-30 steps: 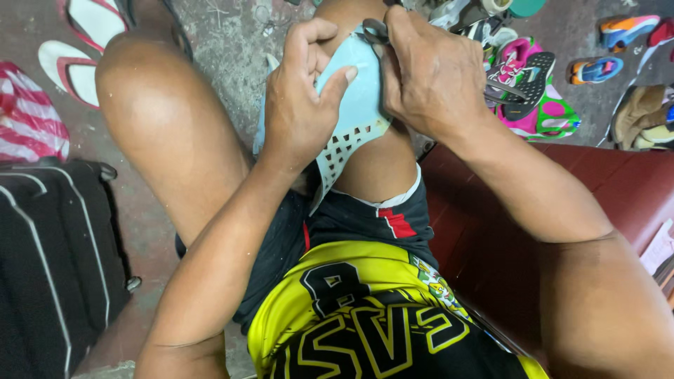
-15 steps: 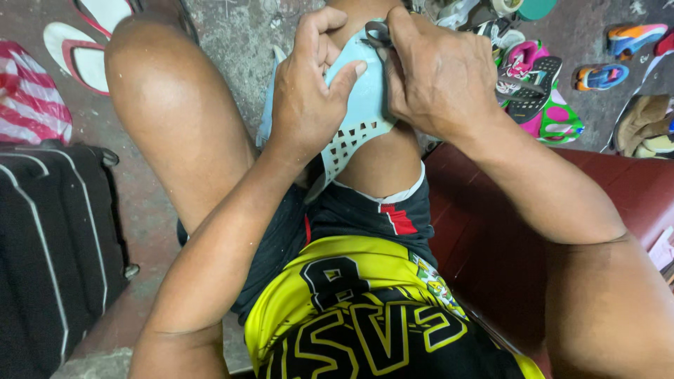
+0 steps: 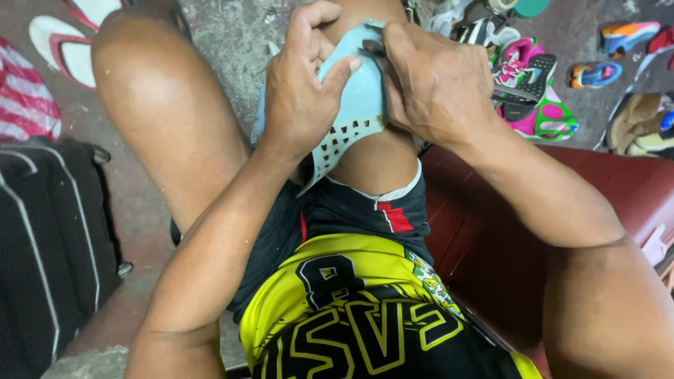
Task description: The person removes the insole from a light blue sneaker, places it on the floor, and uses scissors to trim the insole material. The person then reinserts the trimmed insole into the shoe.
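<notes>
On the right knee, left hand (image 3: 298,91) and right hand (image 3: 439,84) both grip one blue shoe (image 3: 358,105).

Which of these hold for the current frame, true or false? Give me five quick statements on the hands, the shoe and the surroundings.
1. Both hands are on the pale blue perforated shoe. True.
2. The shoe rests on the concrete floor. False: it sits on the person's knee, gripped by the left hand.
3. The right hand presses a small dark tool against the shoe. True.
4. A black suitcase stands on the person's right. False: it stands on the left.
5. The bench under the person is green. False: it is dark red.
</notes>
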